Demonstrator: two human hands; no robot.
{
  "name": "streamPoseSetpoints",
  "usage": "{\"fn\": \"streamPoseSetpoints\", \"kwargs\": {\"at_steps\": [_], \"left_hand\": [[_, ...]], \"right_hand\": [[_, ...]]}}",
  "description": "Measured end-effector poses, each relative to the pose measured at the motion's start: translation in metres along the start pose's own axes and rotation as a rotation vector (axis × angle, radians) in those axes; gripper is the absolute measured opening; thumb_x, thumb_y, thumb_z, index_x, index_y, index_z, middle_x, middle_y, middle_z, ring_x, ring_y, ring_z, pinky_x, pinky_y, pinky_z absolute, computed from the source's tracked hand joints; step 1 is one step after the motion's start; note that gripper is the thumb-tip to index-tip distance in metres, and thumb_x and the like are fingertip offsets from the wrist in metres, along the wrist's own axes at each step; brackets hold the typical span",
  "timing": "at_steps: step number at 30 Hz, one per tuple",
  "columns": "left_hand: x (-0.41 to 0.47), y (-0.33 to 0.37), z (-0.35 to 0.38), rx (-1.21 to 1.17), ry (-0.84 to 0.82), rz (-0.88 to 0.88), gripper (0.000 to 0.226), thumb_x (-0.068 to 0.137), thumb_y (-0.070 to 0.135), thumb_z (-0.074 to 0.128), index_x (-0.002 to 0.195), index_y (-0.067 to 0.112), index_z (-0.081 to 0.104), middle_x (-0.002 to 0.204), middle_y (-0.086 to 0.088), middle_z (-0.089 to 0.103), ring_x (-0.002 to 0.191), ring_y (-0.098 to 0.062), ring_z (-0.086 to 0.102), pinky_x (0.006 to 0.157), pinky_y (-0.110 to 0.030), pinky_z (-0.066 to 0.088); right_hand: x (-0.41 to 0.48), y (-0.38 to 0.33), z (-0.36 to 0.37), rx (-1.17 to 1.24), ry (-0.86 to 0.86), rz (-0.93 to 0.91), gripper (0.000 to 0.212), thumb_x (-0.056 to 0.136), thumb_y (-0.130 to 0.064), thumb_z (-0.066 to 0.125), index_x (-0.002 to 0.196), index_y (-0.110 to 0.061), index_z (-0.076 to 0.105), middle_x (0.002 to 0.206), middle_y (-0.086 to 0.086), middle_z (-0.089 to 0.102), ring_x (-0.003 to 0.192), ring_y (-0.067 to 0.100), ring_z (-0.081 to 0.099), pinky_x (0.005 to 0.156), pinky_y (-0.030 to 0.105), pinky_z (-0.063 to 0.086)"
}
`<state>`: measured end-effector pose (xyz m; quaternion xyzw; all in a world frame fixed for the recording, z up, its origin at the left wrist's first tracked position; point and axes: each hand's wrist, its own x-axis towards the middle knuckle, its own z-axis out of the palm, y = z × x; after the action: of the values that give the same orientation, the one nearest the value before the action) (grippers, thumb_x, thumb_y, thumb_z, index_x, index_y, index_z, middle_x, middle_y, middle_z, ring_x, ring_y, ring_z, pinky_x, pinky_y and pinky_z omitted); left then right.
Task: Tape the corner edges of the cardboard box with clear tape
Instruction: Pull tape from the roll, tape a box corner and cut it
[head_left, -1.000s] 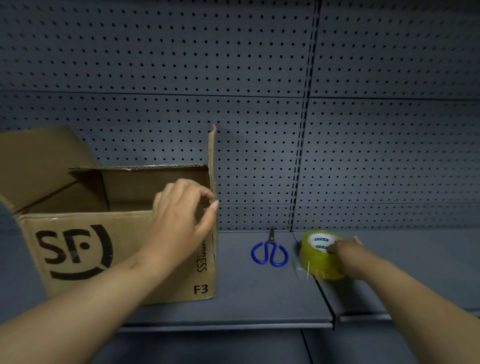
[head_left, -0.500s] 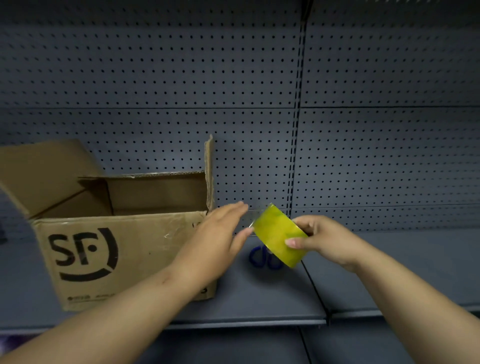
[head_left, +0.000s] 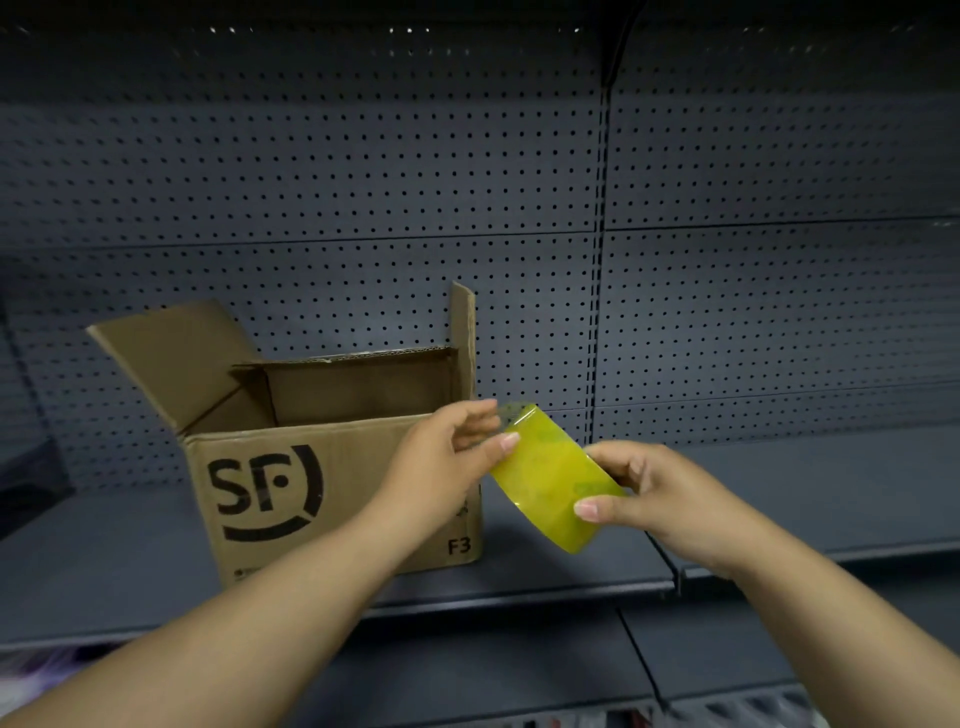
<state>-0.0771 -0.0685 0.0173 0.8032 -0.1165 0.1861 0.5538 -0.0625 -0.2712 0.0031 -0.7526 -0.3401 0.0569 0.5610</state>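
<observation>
Above the front of the grey shelf, just to the right of the cardboard box, I had the tape roll lifted clear and tilted between both hands. My right hand gripped the roll's lower end, with the thumb on the near face and the fingers curled round behind. My left hand pinched the loose end at the top, thumb against fingers, with only a short clear tab lifted off.

I judged the roll light and rigid, glossy enough to slip, and best held across its width or through the core while the other hand peeled. I expected the film to be thin and clingy, likely to fold back on itself if it went slack, so I meant to keep it taut. The box looked stiff but light, and I judged it might slide on the smooth shelf when tape was pressed onto a corner.

By my count there was one box, open-topped, with two flaps standing up, the left splayed outward and the right upright. There was one tape roll and two hands, both occupied. No tape had reached any corner edge yet, as far as I could see.
</observation>
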Motion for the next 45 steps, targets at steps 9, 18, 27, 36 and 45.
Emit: {"fn": "streamPoseSetpoints", "kwargs": {"at_steps": [9, 18, 27, 36, 45], "left_hand": [[-0.019, 0.005, -0.041, 0.065, 0.180, 0.155, 0.030, 0.070, 0.024, 0.076, 0.074, 0.025, 0.047, 0.077, 0.004, 0.045, 0.061, -0.006, 0.040, 0.058, -0.020, 0.036], [-0.015, 0.010, -0.074, -0.305, -0.216, -0.268, 0.009, 0.075, 0.013, 0.069, 0.070, 0.013, 0.062, 0.061, 0.002, 0.069, 0.047, -0.009, 0.063, 0.037, -0.013, 0.044], [0.001, 0.009, -0.082, -0.179, -0.337, -0.250, 0.045, 0.072, 0.045, 0.065, 0.094, 0.006, 0.067, 0.086, -0.006, 0.071, 0.074, -0.014, 0.065, 0.066, -0.018, 0.052], [0.030, 0.008, -0.059, 0.320, -0.388, -0.117, 0.075, 0.060, 0.016, 0.084, 0.123, 0.021, 0.044, 0.098, 0.003, 0.052, 0.083, -0.007, 0.054, 0.073, -0.020, 0.049], [0.057, 0.003, -0.048, 0.579, -0.232, 0.103, 0.012, 0.088, 0.026, 0.058, 0.087, 0.017, 0.066, 0.082, 0.005, 0.065, 0.075, -0.011, 0.060, 0.070, -0.027, 0.050]], "right_hand": [[-0.026, -0.009, 0.039, 0.073, 0.079, 0.034, 0.023, 0.073, -0.013, 0.071, 0.095, -0.010, 0.066, 0.086, -0.004, 0.070, 0.081, 0.008, 0.063, 0.073, 0.018, 0.049], [-0.040, 0.003, 0.066, 0.156, 0.061, 0.103, 0.022, 0.072, -0.018, 0.068, 0.093, -0.013, 0.067, 0.084, -0.003, 0.072, 0.079, 0.008, 0.064, 0.072, 0.019, 0.049], [-0.032, 0.005, 0.068, 0.238, 0.108, 0.126, 0.022, 0.072, -0.020, 0.065, 0.092, -0.012, 0.067, 0.082, -0.002, 0.073, 0.074, 0.009, 0.067, 0.064, 0.018, 0.050], [-0.009, 0.012, 0.071, 0.301, 0.178, 0.127, 0.010, 0.085, -0.007, 0.059, 0.091, -0.012, 0.065, 0.074, -0.006, 0.071, 0.066, 0.006, 0.066, 0.058, 0.019, 0.051], [0.000, 0.032, 0.067, 0.326, 0.120, 0.167, 0.018, 0.075, -0.021, 0.066, 0.091, -0.015, 0.066, 0.077, -0.006, 0.072, 0.071, 0.006, 0.066, 0.061, 0.018, 0.050]]}}
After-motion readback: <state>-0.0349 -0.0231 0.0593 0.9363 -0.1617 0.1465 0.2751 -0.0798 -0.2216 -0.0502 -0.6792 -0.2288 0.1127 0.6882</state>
